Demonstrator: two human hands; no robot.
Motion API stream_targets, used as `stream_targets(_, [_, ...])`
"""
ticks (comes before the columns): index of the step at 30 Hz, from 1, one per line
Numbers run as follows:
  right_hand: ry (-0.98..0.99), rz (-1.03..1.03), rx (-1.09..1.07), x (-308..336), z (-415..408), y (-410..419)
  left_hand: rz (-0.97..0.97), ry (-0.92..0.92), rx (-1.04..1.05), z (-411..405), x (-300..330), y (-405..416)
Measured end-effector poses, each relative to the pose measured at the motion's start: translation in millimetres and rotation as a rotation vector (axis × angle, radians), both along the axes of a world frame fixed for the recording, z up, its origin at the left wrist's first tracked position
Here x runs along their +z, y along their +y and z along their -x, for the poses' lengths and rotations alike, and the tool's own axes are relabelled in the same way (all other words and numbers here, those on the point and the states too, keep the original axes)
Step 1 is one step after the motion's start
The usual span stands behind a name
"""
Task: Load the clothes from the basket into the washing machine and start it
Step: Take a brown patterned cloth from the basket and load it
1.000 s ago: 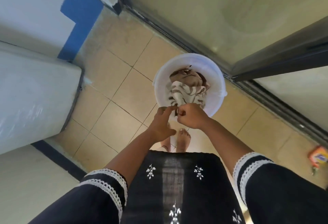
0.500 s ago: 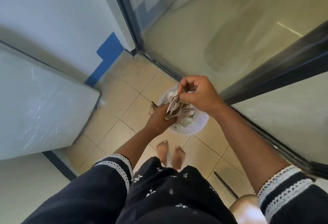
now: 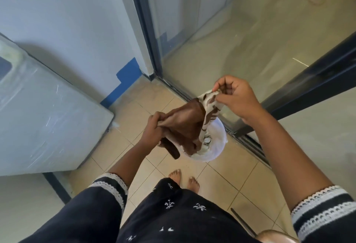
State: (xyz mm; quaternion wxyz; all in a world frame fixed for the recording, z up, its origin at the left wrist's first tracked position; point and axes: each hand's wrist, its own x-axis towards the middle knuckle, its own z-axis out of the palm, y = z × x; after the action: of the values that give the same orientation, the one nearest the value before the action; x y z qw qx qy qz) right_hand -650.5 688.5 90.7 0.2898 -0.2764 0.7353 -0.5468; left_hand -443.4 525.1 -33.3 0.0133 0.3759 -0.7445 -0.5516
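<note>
A brown and cream patterned garment (image 3: pixel 189 125) hangs stretched between my two hands above the floor. My left hand (image 3: pixel 154 129) grips its plain brown end. My right hand (image 3: pixel 234 96) pinches the cream patterned end, held higher and to the right. Below the cloth stands the white basket (image 3: pixel 215 146) on the tiled floor, mostly hidden by the garment, with a bit of cloth visible inside. The washing machine (image 3: pixel 44 115), grey-white with a plastic film, stands at the left with its lid closed.
A sliding glass door with a dark frame (image 3: pixel 146 36) runs along the right behind the basket. My bare feet (image 3: pixel 184 180) stand on the beige tiles just before the basket. A thin dark stick (image 3: pixel 242 221) lies at the lower right.
I have straightened up and lifted the garment out of the basket. My hands have moved apart, the right one rising and the left one pulling the brown end leftward.
</note>
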Motion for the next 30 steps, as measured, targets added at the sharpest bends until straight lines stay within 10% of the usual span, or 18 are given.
stream_targets(4, [0.049, -0.072, 0.148, -12.3, -28.7, -5.3, -0.207, 0.136, -0.235, -1.2, 37.7, 8.5])
stream_targets(8, [0.086, -0.053, 0.341, -10.8, -57.8, -18.6, -0.018, 0.059, -0.403, 9.1, 50.8, 28.9])
stream_targets(12, [0.107, -0.044, 0.215, -20.5, -57.3, -16.3, -0.083, 0.018, -0.076, 13.0, 59.8, 39.6])
stream_targets(20, [0.02, -0.442, 0.337, -70.0, -76.4, 7.7, -0.839, 0.418, 0.328, 11.0, 98.9, 39.6])
stream_targets(27, [0.357, -0.713, 0.401, -52.1, -56.2, 9.5, 0.032, -0.138, 0.022, -1.7, 63.7, 0.4])
stream_targets(30, [0.472, -0.579, 0.419, -24.4, -62.9, -2.8, 0.068, -0.172, -0.368, -2.2, 50.2, 17.6])
